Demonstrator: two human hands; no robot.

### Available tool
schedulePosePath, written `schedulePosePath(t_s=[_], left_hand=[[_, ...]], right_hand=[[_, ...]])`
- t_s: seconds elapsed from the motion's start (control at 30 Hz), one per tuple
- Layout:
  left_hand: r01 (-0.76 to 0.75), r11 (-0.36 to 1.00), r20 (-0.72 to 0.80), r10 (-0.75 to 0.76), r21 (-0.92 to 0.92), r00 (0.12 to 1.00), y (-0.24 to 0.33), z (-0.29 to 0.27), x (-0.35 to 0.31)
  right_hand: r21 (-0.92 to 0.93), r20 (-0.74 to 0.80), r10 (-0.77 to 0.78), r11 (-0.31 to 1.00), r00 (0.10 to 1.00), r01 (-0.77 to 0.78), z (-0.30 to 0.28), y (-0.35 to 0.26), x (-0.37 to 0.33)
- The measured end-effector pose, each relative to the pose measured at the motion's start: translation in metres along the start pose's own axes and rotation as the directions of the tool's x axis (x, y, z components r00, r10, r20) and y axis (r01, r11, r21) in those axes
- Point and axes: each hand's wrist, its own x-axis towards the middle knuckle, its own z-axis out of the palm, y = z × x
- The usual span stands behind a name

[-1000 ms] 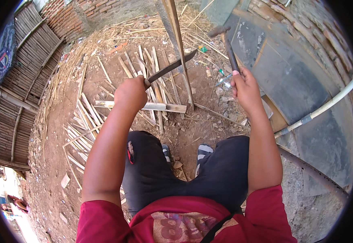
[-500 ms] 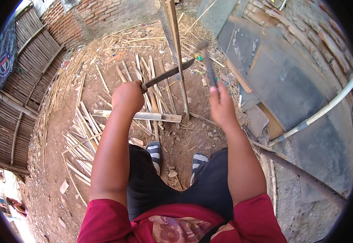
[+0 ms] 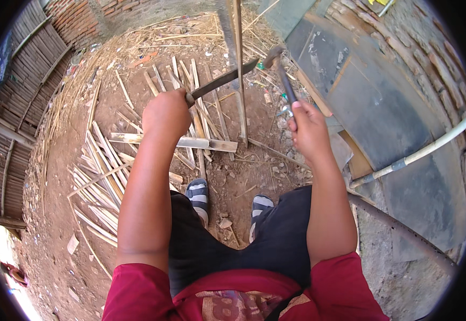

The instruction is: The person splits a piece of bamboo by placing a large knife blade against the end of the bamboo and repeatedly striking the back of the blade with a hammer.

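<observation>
My left hand (image 3: 165, 115) grips the handle of a machete (image 3: 219, 83), its dark blade pointing up and to the right. The blade crosses a tall, narrow bamboo pole (image 3: 242, 91) that stands upright on the dirt; it seems to sit in a split between two strips, the left one blurred. My right hand (image 3: 309, 128) is closed round the dark handle of a hammer (image 3: 286, 83). The hammer's head is just right of the blade's tip, with a small gap between them.
Split bamboo strips (image 3: 102, 166) lie heaped at left, and a wider split piece (image 3: 193, 142) lies before my feet. Dark sheets (image 3: 377, 112) lean at right, beside a pale pipe (image 3: 431, 152). A woven bamboo panel (image 3: 16, 123) stands far left, a brick wall (image 3: 126, 13) behind.
My right hand has moved right with the hammer, whose head is now sharper in view. My left hand and the machete have shifted slightly; the blade still crosses the pole.
</observation>
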Motion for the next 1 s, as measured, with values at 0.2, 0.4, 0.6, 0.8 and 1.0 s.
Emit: schedulePosePath(t_s=[0.2,0.4,0.6,0.8,1.0], left_hand=[[0.004,1.0,0.029,-0.004,0.002,1.0,0.003,-0.002,-0.009],[-0.046,0.999,-0.011,0.046,-0.01,0.999,0.008,0.007,-0.015],[0.017,1.0,0.04,-0.017,0.005,0.999,0.013,-0.005,-0.016],[-0.023,1.0,0.007,0.023,0.003,1.0,0.006,0.007,-0.012],[-0.027,1.0,-0.027,0.027,0.012,0.999,0.008,0.01,-0.012]], right_hand=[[0.048,-0.02,-0.239,0.97,0.971,0.24,0.013,-0.026,-0.014],[-0.116,0.049,-0.04,0.992,0.998,0.046,0.017,0.002,-0.013],[0.102,0.023,-0.139,0.985,0.99,0.136,-0.003,-0.021,-0.022],[0.062,-0.001,-0.073,0.995,0.997,0.073,-0.001,-0.012,-0.015],[0.157,0.024,0.051,0.986,0.998,-0.055,-0.005,-0.002,-0.008]])
